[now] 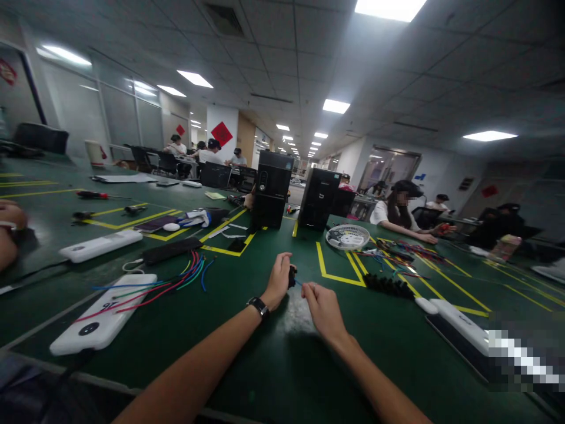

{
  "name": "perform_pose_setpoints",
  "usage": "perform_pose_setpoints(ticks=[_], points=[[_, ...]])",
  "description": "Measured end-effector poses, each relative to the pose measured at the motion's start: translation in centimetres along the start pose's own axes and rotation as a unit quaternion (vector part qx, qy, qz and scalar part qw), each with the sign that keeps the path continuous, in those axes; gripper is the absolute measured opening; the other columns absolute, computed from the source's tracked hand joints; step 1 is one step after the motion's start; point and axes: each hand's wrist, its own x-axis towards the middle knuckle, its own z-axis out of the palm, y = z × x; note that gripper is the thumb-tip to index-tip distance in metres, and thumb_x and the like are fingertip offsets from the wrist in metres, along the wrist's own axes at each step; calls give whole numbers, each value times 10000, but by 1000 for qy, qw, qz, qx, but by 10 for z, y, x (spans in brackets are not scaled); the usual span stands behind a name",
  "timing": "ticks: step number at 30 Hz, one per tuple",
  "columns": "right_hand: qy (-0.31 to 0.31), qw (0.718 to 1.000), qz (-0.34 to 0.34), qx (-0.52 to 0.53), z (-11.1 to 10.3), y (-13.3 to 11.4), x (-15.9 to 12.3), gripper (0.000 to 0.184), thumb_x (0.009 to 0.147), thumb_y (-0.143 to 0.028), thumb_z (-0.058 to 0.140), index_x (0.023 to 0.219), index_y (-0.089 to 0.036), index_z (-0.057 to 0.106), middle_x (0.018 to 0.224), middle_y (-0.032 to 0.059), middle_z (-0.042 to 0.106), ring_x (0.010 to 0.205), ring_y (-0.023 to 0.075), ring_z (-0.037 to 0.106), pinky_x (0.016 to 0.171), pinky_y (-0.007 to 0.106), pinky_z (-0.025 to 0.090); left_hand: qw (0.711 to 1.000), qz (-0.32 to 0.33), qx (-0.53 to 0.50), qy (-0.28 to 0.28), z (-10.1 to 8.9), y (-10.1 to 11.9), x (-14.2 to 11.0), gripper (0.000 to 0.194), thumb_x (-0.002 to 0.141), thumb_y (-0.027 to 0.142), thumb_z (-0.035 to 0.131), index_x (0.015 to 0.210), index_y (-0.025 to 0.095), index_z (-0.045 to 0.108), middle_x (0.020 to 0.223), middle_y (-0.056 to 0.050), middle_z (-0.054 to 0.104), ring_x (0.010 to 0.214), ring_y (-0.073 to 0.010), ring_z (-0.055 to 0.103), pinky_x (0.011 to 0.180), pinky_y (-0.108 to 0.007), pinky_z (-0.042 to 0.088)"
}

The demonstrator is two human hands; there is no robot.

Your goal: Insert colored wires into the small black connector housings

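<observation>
Both of my hands rest on a green table (pixel 247 353) marked with yellow tape. My left hand (pixel 278 280), with a dark watch on its wrist, is closed round a small black part (pixel 292 275). My right hand (pixel 322 306) sits just to the right of it, fingers pinched together on a thin blue wire (pixel 299 283) that runs to the black part. A bundle of red, blue and green wires (pixel 168 282) lies to the left of my hands. A row of black connectors (pixel 388 285) lies to the right.
A white power strip (pixel 103 321) lies at the near left, another white strip (pixel 101 244) behind it. Two black computer towers (pixel 271 188) (pixel 318 198) stand at the back, beside a white basket (pixel 348 237). A person (pixel 399 212) works at the right; another person's hand (pixel 11 221) shows at the far left.
</observation>
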Motion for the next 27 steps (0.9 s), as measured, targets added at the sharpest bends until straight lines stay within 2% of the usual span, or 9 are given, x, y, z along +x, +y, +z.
perform_pose_setpoints(ticks=[4,7,9,14,16,20,23,27], points=[[-38,999,-14,-27,14,0,-9,362,953,-281,340,720,-175,595,642,18,618,574,133,564,582,235,332,990,-96,-103,1,6,-2,-5,361,878,492,427,1092,205,469,718,5,560,530,-97,532,488,-201,417],[-60,998,-17,-32,27,-1,-11,359,956,-272,330,742,-172,600,665,27,628,576,136,572,570,238,332,979,-146,-140,22,3,-4,-5,351,885,483,407,1085,196,443,708,2,554,512,-100,529,479,-207,412],[-60,998,-20,-25,27,-2,-7,364,953,-278,329,725,-178,595,665,28,630,585,140,577,578,240,340,983,-135,-122,31,-2,-5,-4,348,887,483,403,1079,197,450,702,0,555,519,-103,531,486,-209,414],[-12,1000,4,7,4,-1,2,378,938,-351,349,669,-196,565,629,22,614,624,158,583,609,252,358,1000,11,-23,8,-4,-3,1,297,871,429,476,1058,203,522,726,-11,574,605,-106,552,543,-195,423],[-2,1000,9,13,3,1,1,378,937,-371,350,674,-198,559,624,25,615,609,160,577,603,257,360,998,-13,-66,11,0,-5,1,296,866,426,485,1060,203,511,725,-11,577,588,-106,549,533,-200,421],[-42,999,-8,12,21,3,-7,382,947,-355,319,712,-191,572,663,47,642,560,154,566,563,261,353,978,-133,-161,23,6,-9,-1,328,873,461,438,1079,207,425,676,7,556,494,-111,532,479,-221,415],[-60,998,-10,7,31,2,-8,378,951,-321,315,727,-183,586,677,44,644,585,155,582,578,256,357,976,-153,-155,24,3,-9,-2,323,888,467,391,1076,205,396,672,8,550,489,-114,537,481,-230,425],[-67,998,-4,16,29,0,-8,358,950,-271,323,727,-182,589,671,27,639,610,146,589,600,243,357,980,-147,-128,28,1,-7,-3,295,887,443,411,1064,208,432,692,10,542,474,-101,513,448,-208,393]])
